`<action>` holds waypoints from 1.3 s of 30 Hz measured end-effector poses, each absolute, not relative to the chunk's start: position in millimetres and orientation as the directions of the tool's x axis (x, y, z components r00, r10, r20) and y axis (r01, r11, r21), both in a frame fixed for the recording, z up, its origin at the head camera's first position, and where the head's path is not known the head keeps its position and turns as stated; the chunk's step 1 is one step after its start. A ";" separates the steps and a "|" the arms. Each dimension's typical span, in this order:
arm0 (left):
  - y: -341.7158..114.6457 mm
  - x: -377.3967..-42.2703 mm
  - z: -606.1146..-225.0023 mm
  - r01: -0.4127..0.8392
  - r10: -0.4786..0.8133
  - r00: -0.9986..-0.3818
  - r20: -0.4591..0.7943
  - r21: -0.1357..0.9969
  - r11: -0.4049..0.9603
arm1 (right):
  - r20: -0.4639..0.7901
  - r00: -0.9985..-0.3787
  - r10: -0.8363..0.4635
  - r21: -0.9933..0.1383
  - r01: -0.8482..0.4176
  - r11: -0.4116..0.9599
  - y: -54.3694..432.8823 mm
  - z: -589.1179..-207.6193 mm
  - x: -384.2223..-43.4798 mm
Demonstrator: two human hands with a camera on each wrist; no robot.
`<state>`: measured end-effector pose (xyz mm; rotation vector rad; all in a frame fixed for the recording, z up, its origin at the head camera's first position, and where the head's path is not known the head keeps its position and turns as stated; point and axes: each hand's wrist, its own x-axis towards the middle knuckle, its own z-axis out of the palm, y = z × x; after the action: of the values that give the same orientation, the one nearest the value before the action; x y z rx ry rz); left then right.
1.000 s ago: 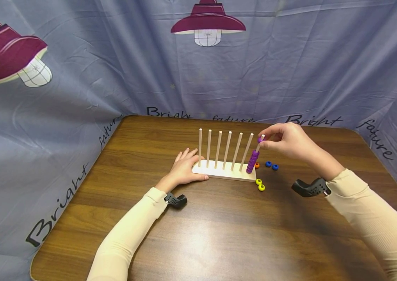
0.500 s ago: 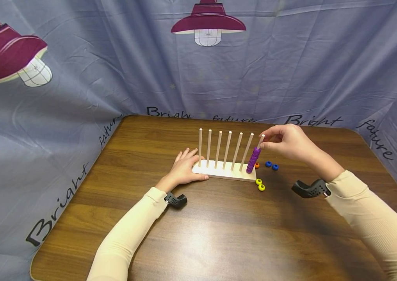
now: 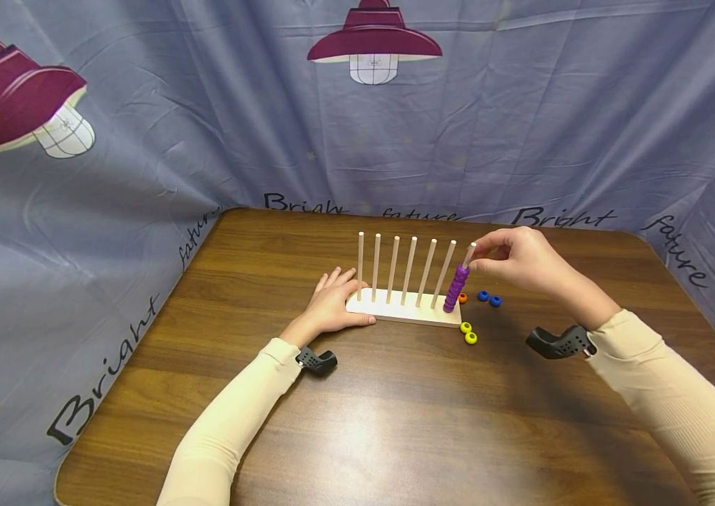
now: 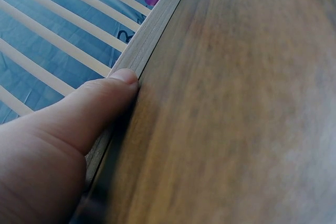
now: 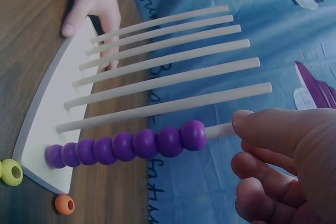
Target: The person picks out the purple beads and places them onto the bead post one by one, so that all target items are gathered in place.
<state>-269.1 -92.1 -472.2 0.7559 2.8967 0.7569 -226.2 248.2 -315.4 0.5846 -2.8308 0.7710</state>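
A pale wooden peg stand (image 3: 404,307) with a row of upright pegs sits on the table. My left hand (image 3: 332,302) holds its left end, thumb along the front edge and fingers behind. In the left wrist view the thumb (image 4: 100,103) presses against the base's edge. A stack of purple beads (image 5: 123,146) fills most of the rightmost peg; the other pegs are bare. My right hand (image 3: 518,258) is beside the top of that peg, fingers loosely bent, no bead between them. In the right wrist view its thumb (image 5: 283,132) overlaps the peg tip; whether it touches is unclear.
Two yellow beads (image 3: 468,333) lie by the stand's front right corner. An orange bead (image 5: 64,204) is close to its right end, and two blue beads (image 3: 490,299) lie farther right. A printed curtain (image 3: 370,147) hangs behind the brown table (image 3: 344,422).
A purple bead that my right hand held near the peg's top has slid down onto the stack. The right hand has let go and shifted slightly down and right. My left hand stays put.
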 end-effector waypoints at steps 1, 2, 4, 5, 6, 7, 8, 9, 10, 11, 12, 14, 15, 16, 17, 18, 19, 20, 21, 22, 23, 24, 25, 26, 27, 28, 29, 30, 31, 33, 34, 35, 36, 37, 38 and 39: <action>-92.3 -269.3 -472.4 0.447 0.473 -0.878 0.070 0.473 0.759 | 0.239 -0.914 -0.328 -0.459 -0.404 0.791 248.7 -315.9 -226.3; -92.4 -269.4 -472.4 0.447 0.473 -0.878 0.073 0.475 0.758 | 0.235 -0.916 -0.326 -0.459 -0.401 0.793 249.5 -316.5 -226.4; -92.5 -269.6 -472.8 0.449 0.473 -0.878 0.077 0.475 0.757 | 0.226 -0.918 -0.326 -0.459 -0.395 0.796 251.1 -317.8 -226.5; -92.5 -269.6 -472.9 0.449 0.472 -0.878 0.079 0.475 0.756 | 0.219 -0.920 -0.325 -0.461 -0.391 0.796 252.0 -318.5 -226.5; -92.4 -269.6 -473.2 0.450 0.472 -0.878 0.081 0.475 0.756 | 0.212 -0.922 -0.325 -0.463 -0.387 0.797 253.1 -319.3 -226.2; -92.3 -269.7 -473.4 0.450 0.471 -0.878 0.082 0.476 0.756 | 0.205 -0.923 -0.325 -0.466 -0.384 0.797 254.1 -320.0 -225.9; -92.1 -269.8 -473.7 0.450 0.471 -0.878 0.082 0.476 0.755 | 0.198 -0.925 -0.326 -0.469 -0.381 0.797 255.2 -320.8 -225.5; -92.1 -270.0 -474.1 0.450 0.471 -0.878 0.082 0.476 0.756 | 0.191 -0.927 -0.324 -0.474 -0.376 0.797 256.2 -321.6 -225.0; -92.0 -270.0 -474.3 0.450 0.472 -0.878 0.082 0.477 0.755 | 0.182 -0.930 -0.320 -0.480 -0.368 0.796 257.3 -322.5 -224.4; -92.0 -270.0 -474.4 0.450 0.472 -0.878 0.081 0.478 0.754 | 0.176 -0.932 -0.317 -0.485 -0.362 0.796 258.2 -323.3 -224.0; -92.0 -270.1 -474.5 0.449 0.472 -0.878 0.080 0.479 0.754 | 0.171 -0.934 -0.315 -0.488 -0.358 0.796 258.9 -324.0 -223.6; -92.4 -270.0 -474.2 0.450 0.473 -0.877 0.080 0.482 0.752 | 0.163 -0.938 -0.307 -0.493 -0.347 0.798 260.3 -325.4 -223.0; -92.5 -270.0 -474.0 0.450 0.474 -0.877 0.080 0.484 0.751 | 0.161 -0.940 -0.302 -0.495 -0.341 0.799 260.8 -326.0 -222.8; -92.8 -270.1 -473.6 0.450 0.474 -0.877 0.080 0.484 0.750 | 0.161 -0.940 -0.300 -0.494 -0.340 0.800 261.3 -326.6 -222.8; -93.0 -270.3 -473.3 0.450 0.474 -0.877 0.080 0.485 0.750 | 0.163 -0.940 -0.299 -0.492 -0.340 0.801 261.8 -326.9 -222.9; -93.3 -270.6 -473.0 0.450 0.474 -0.877 0.080 0.485 0.750 | 0.165 -0.940 -0.298 -0.492 -0.340 0.802 262.4 -327.4 -223.2; -93.6 -270.9 -472.8 0.450 0.475 -0.877 0.080 0.484 0.751 | 0.168 -0.940 -0.298 -0.490 -0.342 0.802 262.8 -327.9 -223.6; -93.9 -271.4 -472.6 0.450 0.475 -0.877 0.079 0.482 0.752 | 0.170 -0.939 -0.299 -0.487 -0.344 0.802 263.3 -328.4 -224.1; -94.1 -271.8 -472.5 0.451 0.475 -0.876 0.078 0.481 0.752 | 0.172 -0.939 -0.298 -0.486 -0.344 0.804 263.8 -328.9 -224.5; -94.3 -272.2 -472.5 0.451 0.476 -0.876 0.077 0.480 0.753 | 0.173 -0.939 -0.298 -0.483 -0.345 0.805 264.4 -329.4 -224.9; -94.5 -272.5 -472.5 0.451 0.477 -0.876 0.076 0.480 0.752 | 0.174 -0.939 -0.298 -0.482 -0.345 0.805 264.9 -329.8 -225.2; -94.6 -272.6 -472.5 0.451 0.479 -0.875 0.073 0.481 0.752 | 0.174 -0.939 -0.296 -0.483 -0.344 0.805 265.5 -330.2 -225.4; -94.9 -272.6 -472.5 0.450 0.479 -0.875 0.072 0.487 0.749 | 0.174 -0.939 -0.296 -0.484 -0.343 0.805 266.0 -330.6 -225.5; -95.4 -272.4 -472.5 0.448 0.479 -0.875 0.070 0.494 0.746 | 0.173 -0.939 -0.296 -0.484 -0.343 0.805 266.4 -331.1 -225.9; -96.1 -272.2 -472.3 0.444 0.479 -0.875 0.066 0.502 0.742 | 0.172 -0.940 -0.296 -0.486 -0.342 0.804 266.7 -331.6 -226.2; -97.0 -271.9 -472.0 0.441 0.479 -0.875 0.064 0.510 0.738 | 0.171 -0.940 -0.296 -0.488 -0.342 0.803 266.9 -332.3 -226.4; -98.2 -271.3 -471.0 0.437 0.480 -0.875 0.059 0.520 0.734 | 0.170 -0.939 -0.298 -0.487 -0.343 0.803 267.1 -333.0 -226.7; -99.3 -271.0 -469.6 0.434 0.480 -0.875 0.056 0.529 0.729 | 0.170 -0.939 -0.300 -0.485 -0.344 0.804 267.5 -333.6 -226.7; -100.6 -271.0 -468.4 0.432 0.482 -0.875 0.054 0.538 0.724 | 0.169 -0.938 -0.301 -0.483 -0.345 0.804 267.9 -334.3 -226.8; -103.3 -271.0 -464.5 0.431 0.488 -0.871 0.047 0.547 0.717 | 0.168 -0.941 -0.295 -0.480 -0.340 0.809 269.0 -335.6 -226.8; -104.8 -271.2 -462.4 0.433 0.493 -0.869 0.042 0.547 0.716 | 0.166 -0.942 -0.292 -0.479 -0.335 0.811 269.7 -336.1 -226.8; -106.3 -271.5 -460.1 0.434 0.497 -0.867 0.037 0.546 0.717 | 0.165 -0.943 -0.290 -0.478 -0.333 0.812 270.5 -336.5 -226.7; -107.9 -272.1 -458.1 0.436 0.501 -0.865 0.032 0.542 0.718 | 0.165 -0.944 -0.285 -0.479 -0.329 0.814 271.4 -336.9 -226.7; -109.6 -272.8 -456.2 0.440 0.505 -0.863 0.030 0.536 0.720 | 0.162 -0.946 -0.280 -0.481 -0.323 0.815 272.1 -337.3 -226.7; -111.3 -273.2 -453.9 0.440 0.507 -0.862 0.025 0.532 0.723 | 0.159 -0.948 -0.276 -0.482 -0.319 0.816 273.0 -337.7 -226.7; -113.1 -273.8 -451.8 0.440 0.508 -0.861 0.020 0.529 0.725 | 0.157 -0.949 -0.274 -0.483 -0.316 0.817 273.8 -338.0 -226.6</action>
<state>-273.8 -113.1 -451.8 0.7732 2.7987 0.8099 -226.6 273.8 -338.0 0.4742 -2.9172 0.7975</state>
